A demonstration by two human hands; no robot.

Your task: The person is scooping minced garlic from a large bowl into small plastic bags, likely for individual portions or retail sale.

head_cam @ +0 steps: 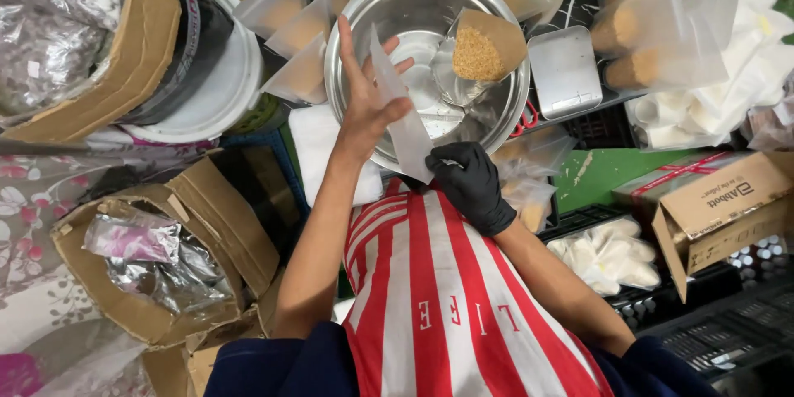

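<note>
Cluttered workspace all around from the head camera: a green desk [608, 169] peeks out between heaps of packing goods, and a red-and-white striped apron [438, 281] fills the lower middle. Dead centre sits a big steel bowl [422, 8], shiny and round, with a clear pouch of brown grain [484, 50] lying against its inner right wall.

Over the bowl's near rim, the left hand [364, 91] is bare, its fingers stretched upward while the thumb presses an empty frosted plastic pouch [401, 107] against the palm. That pouch stands tall and slanted, running from above the fingers down to the bowl's front edge. And the right hand [471, 182], in a black glove, is closed round the pouch's lower end, just in front of the apron.

Left of the bowl, more frosted empty pouches [294, 25] fan out. Further left, a white bucket [211, 74] leans beside torn cardboard. Lower left, an open cardboard box [157, 265] holds crumpled silver foil bags [149, 252]. Right of the bowl rests a small grey metal tray [564, 70], and past it lie filled pouches [645, 33] with brown contents. Far right, another cardboard box [715, 203] sits with its flap open, above a bag of white pieces [608, 255].
</note>
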